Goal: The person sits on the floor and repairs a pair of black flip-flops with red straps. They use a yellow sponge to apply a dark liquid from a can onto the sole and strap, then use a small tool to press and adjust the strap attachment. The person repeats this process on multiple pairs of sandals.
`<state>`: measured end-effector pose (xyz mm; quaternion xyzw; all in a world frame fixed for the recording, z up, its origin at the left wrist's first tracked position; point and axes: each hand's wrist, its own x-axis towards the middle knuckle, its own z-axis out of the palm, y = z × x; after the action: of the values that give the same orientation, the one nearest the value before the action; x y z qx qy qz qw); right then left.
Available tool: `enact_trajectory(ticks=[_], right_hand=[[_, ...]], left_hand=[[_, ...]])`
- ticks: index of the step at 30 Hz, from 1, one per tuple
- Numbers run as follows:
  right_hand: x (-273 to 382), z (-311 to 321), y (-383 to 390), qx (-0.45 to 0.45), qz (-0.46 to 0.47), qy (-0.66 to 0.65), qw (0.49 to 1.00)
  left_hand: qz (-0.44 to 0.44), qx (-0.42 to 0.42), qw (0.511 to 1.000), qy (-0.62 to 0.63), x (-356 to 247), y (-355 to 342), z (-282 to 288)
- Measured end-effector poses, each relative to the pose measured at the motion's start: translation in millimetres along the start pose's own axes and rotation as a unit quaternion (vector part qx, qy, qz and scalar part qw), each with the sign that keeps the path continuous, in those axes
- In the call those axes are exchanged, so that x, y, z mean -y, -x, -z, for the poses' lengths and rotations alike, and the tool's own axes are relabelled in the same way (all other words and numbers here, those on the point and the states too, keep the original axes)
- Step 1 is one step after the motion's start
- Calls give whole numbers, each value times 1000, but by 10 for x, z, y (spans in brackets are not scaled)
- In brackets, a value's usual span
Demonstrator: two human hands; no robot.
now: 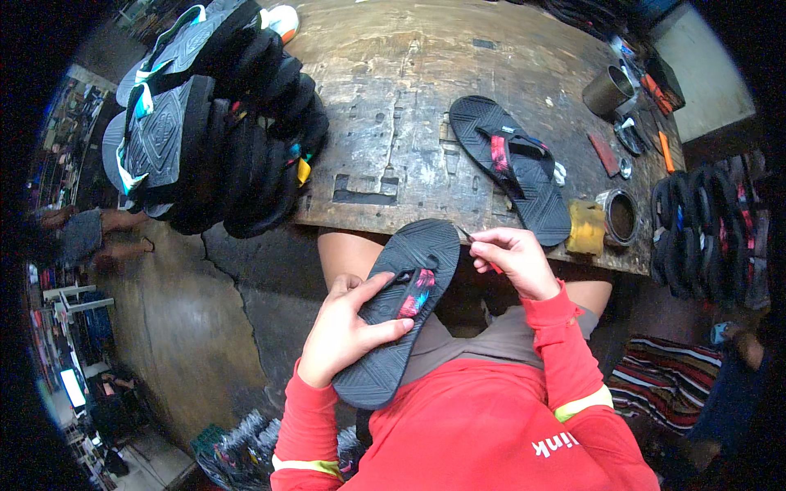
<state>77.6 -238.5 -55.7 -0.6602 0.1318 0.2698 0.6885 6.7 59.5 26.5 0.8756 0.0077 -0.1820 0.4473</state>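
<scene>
My left hand [350, 327] is closed around a black flip-flop [377, 370] held over my lap, thumb across its footbed beside the pink, blue and black strap [417, 293]. The flip-flop's toe end points away from me, close to the table edge. Between the fingertips of my right hand [516, 258] is a small tool with a red handle [496, 268] and a thin dark tip. That tip is close to the right edge of the flip-flop's toe; whether it touches cannot be made out. A matching flip-flop [512, 168] lies sole down on the table.
Stacked black flip-flops [237, 155] stand high at the table's left. Along the worn wooden table's [393, 82] right side are a metal cup [607, 92], a red block [603, 155], a yellow block [585, 227] and an open tin [620, 218]. More flip-flops [704, 229] hang beyond the right edge.
</scene>
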Motion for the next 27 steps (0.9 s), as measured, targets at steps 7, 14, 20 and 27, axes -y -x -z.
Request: enact_trajectory(ticks=[7, 14, 20, 27], right_hand=[[41, 49, -56, 77, 47, 8, 996], [141, 42, -117, 82, 52, 50, 994], [375, 123, -239, 123, 37, 188, 974], [475, 69, -317, 144, 49, 221, 963]], left_hand=[[3, 19, 1000, 7, 18, -25, 52], [6, 34, 999, -1, 42, -31, 85], [-19, 34, 999, -2, 109, -27, 112], [-19, 38, 999, -4, 157, -31, 106]])
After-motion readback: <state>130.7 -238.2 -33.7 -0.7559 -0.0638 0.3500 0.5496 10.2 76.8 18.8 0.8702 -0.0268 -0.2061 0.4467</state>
